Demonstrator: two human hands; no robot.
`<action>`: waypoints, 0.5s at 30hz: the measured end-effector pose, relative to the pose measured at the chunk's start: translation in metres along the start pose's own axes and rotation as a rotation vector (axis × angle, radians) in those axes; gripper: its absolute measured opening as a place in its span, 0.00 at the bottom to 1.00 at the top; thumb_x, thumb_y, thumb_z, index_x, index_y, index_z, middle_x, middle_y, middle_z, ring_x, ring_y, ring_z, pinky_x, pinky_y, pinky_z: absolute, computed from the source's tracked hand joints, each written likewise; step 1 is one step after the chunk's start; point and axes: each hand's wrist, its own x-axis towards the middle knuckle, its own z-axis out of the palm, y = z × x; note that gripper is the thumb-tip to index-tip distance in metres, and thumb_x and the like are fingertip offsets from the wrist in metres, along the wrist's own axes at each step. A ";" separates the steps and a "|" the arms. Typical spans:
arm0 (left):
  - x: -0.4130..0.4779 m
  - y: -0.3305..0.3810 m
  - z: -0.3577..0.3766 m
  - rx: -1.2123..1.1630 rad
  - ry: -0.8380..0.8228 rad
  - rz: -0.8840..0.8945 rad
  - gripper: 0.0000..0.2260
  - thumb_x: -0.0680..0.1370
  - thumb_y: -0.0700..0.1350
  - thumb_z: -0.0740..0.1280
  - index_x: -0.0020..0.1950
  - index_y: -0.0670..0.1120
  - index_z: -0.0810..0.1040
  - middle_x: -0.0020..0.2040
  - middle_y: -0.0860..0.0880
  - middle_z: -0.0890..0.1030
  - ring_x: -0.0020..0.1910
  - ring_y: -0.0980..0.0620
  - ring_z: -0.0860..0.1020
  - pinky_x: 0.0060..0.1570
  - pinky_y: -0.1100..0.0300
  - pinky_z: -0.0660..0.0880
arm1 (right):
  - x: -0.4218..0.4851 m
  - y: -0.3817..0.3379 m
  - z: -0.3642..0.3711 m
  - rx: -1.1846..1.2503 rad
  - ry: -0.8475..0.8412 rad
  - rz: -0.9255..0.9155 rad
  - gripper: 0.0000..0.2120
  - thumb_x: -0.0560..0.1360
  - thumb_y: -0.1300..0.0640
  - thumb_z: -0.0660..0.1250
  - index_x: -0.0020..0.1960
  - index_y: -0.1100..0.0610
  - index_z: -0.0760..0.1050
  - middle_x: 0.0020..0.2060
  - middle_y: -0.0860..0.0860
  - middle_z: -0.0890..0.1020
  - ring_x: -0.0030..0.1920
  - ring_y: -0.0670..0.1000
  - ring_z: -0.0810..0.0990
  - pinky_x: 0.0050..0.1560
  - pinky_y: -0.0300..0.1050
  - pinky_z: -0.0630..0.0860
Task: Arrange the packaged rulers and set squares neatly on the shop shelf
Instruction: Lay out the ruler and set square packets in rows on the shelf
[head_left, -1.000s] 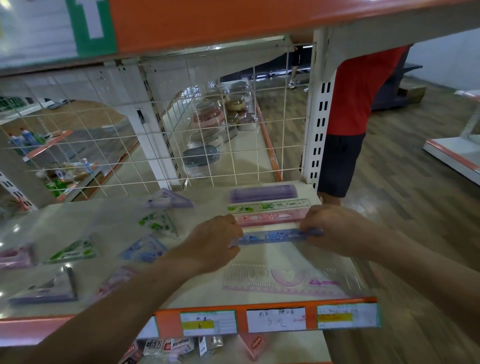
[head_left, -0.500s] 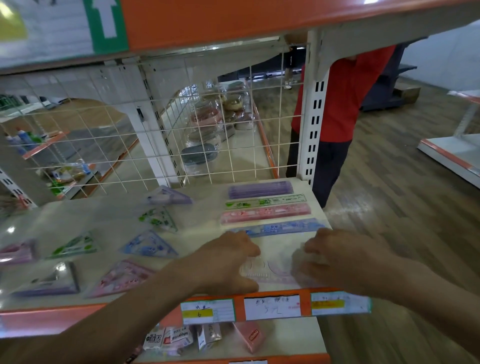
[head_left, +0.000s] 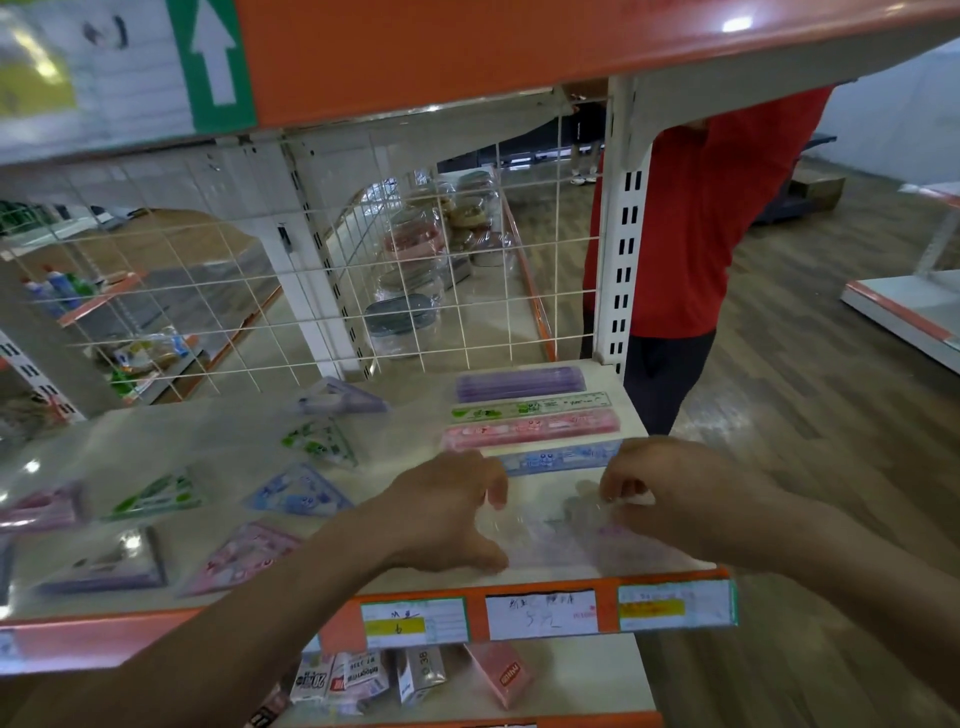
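Note:
On the white shelf (head_left: 218, 447), four packaged rulers lie in a row at the right: purple (head_left: 521, 383), green (head_left: 530, 406), pink (head_left: 530, 429) and blue (head_left: 561, 458). In front of them a clear packaged stencil ruler (head_left: 558, 535) is tilted up off the shelf. My left hand (head_left: 447, 512) grips its left end between thumb and fingers. My right hand (head_left: 675, 493) pinches its right end. Packaged set squares lie scattered to the left: purple (head_left: 340, 397), green (head_left: 319, 439), blue (head_left: 298, 493), pink (head_left: 241, 556).
A wire grid (head_left: 363, 270) backs the shelf, with a white upright post (head_left: 621, 234) at the right. A person in a red shirt (head_left: 701, 223) stands behind the post. Price labels (head_left: 540, 613) line the orange front edge. Small boxes (head_left: 363, 675) sit on the shelf below.
Both hands let go of the blue ruler, now lying in the row, and dropped to the clear stencil ruler at the front edge, then lifted it slightly.

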 end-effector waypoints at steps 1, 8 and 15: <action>0.000 -0.001 -0.001 -0.016 0.064 -0.014 0.13 0.72 0.54 0.70 0.52 0.55 0.70 0.48 0.57 0.70 0.49 0.54 0.70 0.48 0.60 0.69 | 0.001 0.002 -0.001 0.002 0.040 0.006 0.09 0.78 0.51 0.61 0.54 0.49 0.78 0.51 0.44 0.77 0.50 0.45 0.75 0.52 0.41 0.75; 0.014 -0.006 0.002 -0.126 0.089 -0.192 0.09 0.76 0.48 0.65 0.56 0.52 0.78 0.56 0.51 0.78 0.53 0.51 0.76 0.52 0.59 0.72 | 0.018 0.007 0.003 0.043 0.010 0.054 0.08 0.78 0.50 0.60 0.52 0.48 0.77 0.51 0.43 0.78 0.49 0.45 0.75 0.51 0.43 0.75; -0.003 -0.008 0.019 0.127 0.118 -0.066 0.17 0.80 0.53 0.59 0.68 0.51 0.70 0.62 0.51 0.69 0.62 0.52 0.68 0.61 0.56 0.67 | 0.004 0.004 0.021 -0.049 0.132 -0.067 0.14 0.81 0.51 0.53 0.60 0.47 0.74 0.57 0.44 0.73 0.57 0.45 0.71 0.55 0.41 0.72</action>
